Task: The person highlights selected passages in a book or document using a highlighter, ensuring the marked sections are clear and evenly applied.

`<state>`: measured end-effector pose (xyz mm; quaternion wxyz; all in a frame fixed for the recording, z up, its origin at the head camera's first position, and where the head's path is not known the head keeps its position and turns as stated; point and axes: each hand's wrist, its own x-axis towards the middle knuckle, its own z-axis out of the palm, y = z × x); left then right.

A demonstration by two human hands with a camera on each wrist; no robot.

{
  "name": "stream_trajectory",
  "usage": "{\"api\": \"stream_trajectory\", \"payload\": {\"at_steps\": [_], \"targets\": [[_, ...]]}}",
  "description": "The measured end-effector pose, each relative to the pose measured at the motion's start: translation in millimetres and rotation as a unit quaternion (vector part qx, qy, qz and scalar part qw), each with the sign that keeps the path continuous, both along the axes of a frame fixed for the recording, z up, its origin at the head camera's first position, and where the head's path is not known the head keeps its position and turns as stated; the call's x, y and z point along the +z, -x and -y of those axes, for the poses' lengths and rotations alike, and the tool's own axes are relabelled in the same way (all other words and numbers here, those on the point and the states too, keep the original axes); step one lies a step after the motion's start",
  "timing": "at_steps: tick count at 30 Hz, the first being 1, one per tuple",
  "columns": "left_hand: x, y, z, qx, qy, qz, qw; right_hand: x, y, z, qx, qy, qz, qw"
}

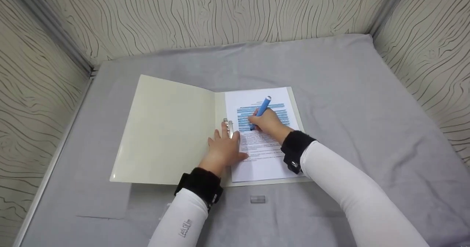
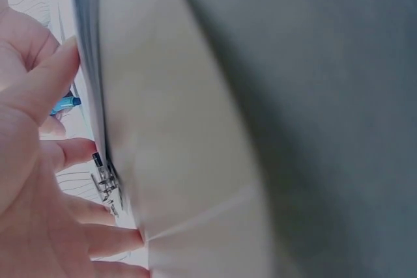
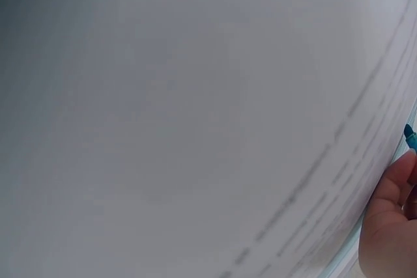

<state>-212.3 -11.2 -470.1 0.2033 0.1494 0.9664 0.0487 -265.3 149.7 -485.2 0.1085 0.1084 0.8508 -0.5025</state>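
Note:
A printed sheet [image 1: 257, 171] lies on the right side of an open cream folder [image 1: 169, 129], its upper lines covered in blue strokes. My right hand [image 1: 271, 122] pinches a blue highlighter [image 1: 263, 106], whose dark tip meets the page at the lower end of the blue lines. In the right wrist view the tip of the highlighter [image 3: 410, 136] shows beyond the fingers. Spread out, my left hand [image 1: 224, 147] rests across the folder's spine and the sheet's left edge, beside the metal clip [image 1: 230, 127]. The left wrist view shows the clip [image 2: 104, 180] by the fingertips.
A small grey translucent cap-like piece [image 1: 257, 199] lies on the grey cloth [image 1: 352, 85] in front of the folder. Wood-patterned panels [image 1: 227, 11] stand at the back and sides. The folder's left cover is raised off the cloth at its near edge.

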Motion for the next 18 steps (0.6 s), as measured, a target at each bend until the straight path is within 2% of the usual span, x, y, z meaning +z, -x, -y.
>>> {"api": "stream_trajectory", "payload": {"at_steps": [8, 18], "targets": [[0.6, -0.2, 0.2, -0.002, 0.002, -0.001, 1.0, 0.1, -0.3, -3.0, -0.003, -0.002, -0.004, 1.0], [-1.0, 0.0, -0.6, 0.001, 0.0, 0.002, 1.0, 0.7, -2.5, -8.1, -0.007, 0.006, 0.013, 1.0]]}}
